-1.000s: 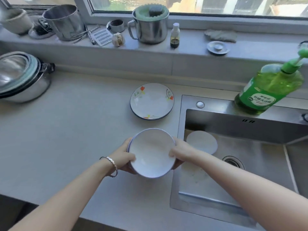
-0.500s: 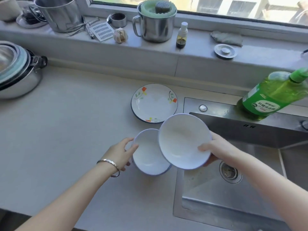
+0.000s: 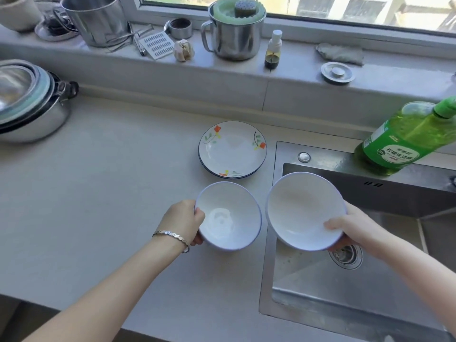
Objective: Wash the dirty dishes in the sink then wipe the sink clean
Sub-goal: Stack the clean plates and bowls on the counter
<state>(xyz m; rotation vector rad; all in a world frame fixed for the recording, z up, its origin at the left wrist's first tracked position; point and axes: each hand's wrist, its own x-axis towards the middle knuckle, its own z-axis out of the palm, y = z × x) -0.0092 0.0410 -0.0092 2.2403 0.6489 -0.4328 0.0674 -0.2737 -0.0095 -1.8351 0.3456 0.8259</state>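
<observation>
Two white bowls with thin blue rims are in my hands. My left hand (image 3: 183,222) grips the left bowl (image 3: 228,215) by its left edge, over the counter beside the sink. My right hand (image 3: 352,228) holds the right bowl (image 3: 304,211) by its lower right rim, tilted towards me above the steel sink (image 3: 345,290). The two bowls sit side by side with a narrow gap between them. The sink floor shows pale smears and a round drain (image 3: 346,255), partly hidden by the right bowl and hand.
A flowered plate stack (image 3: 232,149) lies on the grey counter (image 3: 98,193) behind the bowls. A green dish soap bottle (image 3: 404,141) stands on the sink's back ledge. Steel pots (image 3: 27,99) sit far left. The windowsill carries a steel mug (image 3: 234,33), small bottle, sink plug (image 3: 338,72) and cloth.
The two stacked bowls have been pulled apart: my right hand lifted the upper bowl and carried it right over the sink, while my left hand kept the lower one over the counter.
</observation>
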